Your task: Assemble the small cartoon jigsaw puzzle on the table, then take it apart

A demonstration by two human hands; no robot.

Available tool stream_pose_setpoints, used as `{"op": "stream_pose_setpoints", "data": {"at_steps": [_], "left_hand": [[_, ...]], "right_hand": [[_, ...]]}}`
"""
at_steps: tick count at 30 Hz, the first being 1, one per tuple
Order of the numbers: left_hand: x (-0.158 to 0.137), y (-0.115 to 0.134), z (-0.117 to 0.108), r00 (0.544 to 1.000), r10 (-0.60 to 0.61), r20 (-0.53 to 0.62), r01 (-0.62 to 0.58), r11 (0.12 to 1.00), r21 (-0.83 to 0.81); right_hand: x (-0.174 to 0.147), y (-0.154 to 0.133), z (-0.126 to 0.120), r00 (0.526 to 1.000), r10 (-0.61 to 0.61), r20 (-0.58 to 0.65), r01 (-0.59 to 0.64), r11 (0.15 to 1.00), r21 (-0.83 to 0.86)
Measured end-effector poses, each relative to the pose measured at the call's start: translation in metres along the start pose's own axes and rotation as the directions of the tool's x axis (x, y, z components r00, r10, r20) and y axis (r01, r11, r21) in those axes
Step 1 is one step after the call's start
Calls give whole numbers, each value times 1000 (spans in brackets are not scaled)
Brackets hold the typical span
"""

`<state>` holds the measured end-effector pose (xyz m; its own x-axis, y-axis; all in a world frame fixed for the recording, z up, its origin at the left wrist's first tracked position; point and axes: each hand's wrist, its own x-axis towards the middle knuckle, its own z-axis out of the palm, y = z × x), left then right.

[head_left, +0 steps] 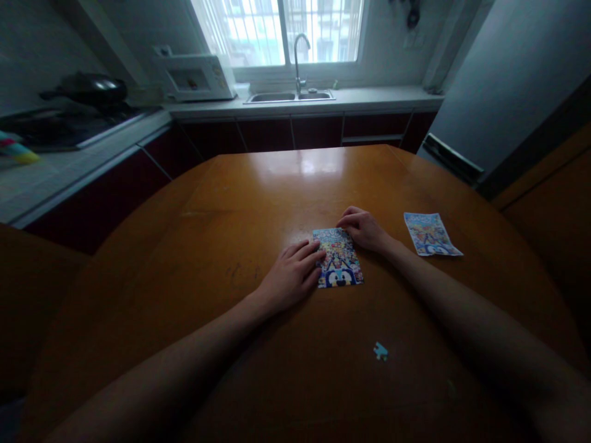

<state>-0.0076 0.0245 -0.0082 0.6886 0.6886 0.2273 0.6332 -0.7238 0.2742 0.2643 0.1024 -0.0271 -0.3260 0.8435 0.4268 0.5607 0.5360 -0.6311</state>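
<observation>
A puzzle [340,263] lies flat near the middle of a brown table [221,221], its printed picture showing a blue cartoon dog's face at the near edge and a crowd of small colourful figures above. Its long axis runs away from the person, the far end leaning slightly left.

The left hand [292,271] is the nearer, overlapping the puzzle's left side; the puzzle extends rightward from its fingers, which are loosely spread, palm down, the tips resting on the surface and gripping nothing. The right hand [364,229] is at the far right corner, the puzzle lying toward the person and leftward from its fingertips. Those fingers are curled close together; whether they pinch anything cannot be told.

Nearer the person, well apart from the puzzle, is a loose pale-blue piece [381,352]. Right of the right hand lies a creased sheet [430,235] with a similar picture. Beyond the table are a sink [272,97], a microwave [202,78] and a window [249,31].
</observation>
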Motion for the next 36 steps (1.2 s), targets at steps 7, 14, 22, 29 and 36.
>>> {"op": "stream_pose_setpoints", "data": {"at_steps": [7, 14, 22, 29, 36], "left_hand": [[0, 1, 0, 1000, -9, -7, 9, 999, -31], [1, 2, -2, 1000, -13, 0, 13, 1000, -9], [0, 0, 0, 1000, -13, -4, 13, 1000, -10], [0, 0, 0, 1000, -13, -2, 13, 1000, -7], [1, 1, -1, 1000, -15, 0, 15, 1000, -25]], "right_hand": [[-1, 1, 1, 1000, -25, 3, 25, 1000, -4], [-3, 1, 0, 999, 7, -37, -8, 999, -35], [-2, 2, 1, 1000, -5, -29, 4, 1000, -18], [-3, 4, 2, 1000, -21, -20, 20, 999, -44], [-3, -2, 0, 997, -68, 31, 70, 994, -89]]}}
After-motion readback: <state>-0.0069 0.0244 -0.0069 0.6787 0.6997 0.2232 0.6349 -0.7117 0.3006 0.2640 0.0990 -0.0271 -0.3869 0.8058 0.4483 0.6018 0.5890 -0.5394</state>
